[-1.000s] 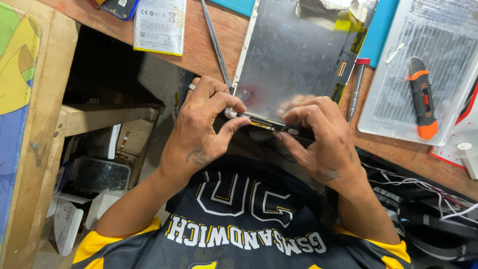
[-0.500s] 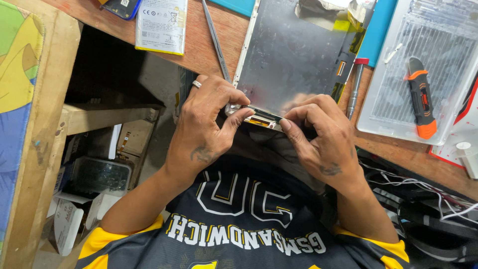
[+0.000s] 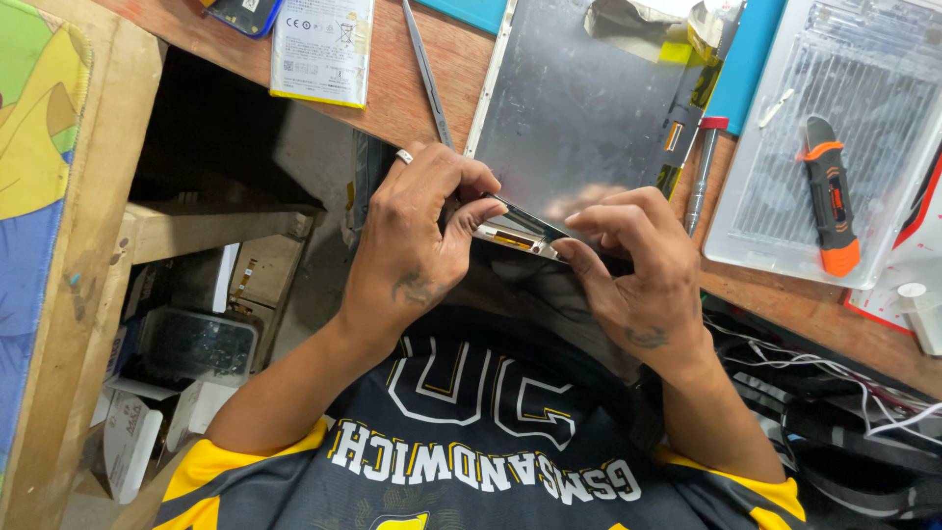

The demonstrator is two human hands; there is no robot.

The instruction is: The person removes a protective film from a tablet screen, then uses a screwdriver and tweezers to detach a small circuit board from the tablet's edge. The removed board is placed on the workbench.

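Metal panel (image 3: 579, 118) lies at surface (image 3: 392, 103) near edge. Left hand (image 3: 412, 245) and right hand (image 3: 638, 270) both pinch a thin part (image 3: 515, 234), possibly a phone frame, just off that edge. Knife (image 3: 829, 196) in tray (image 3: 883, 88), right.

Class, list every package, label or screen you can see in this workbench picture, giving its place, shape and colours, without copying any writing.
White rectangular battery pack with yellow bottom edge: top left of the wooden bench.
Grey metal-backed display panel: bench centre, rectangular, beyond both hands.
Clear plastic tray: right, holding an orange-and-black utility knife.
White cardboard box: lower left, under the bench.
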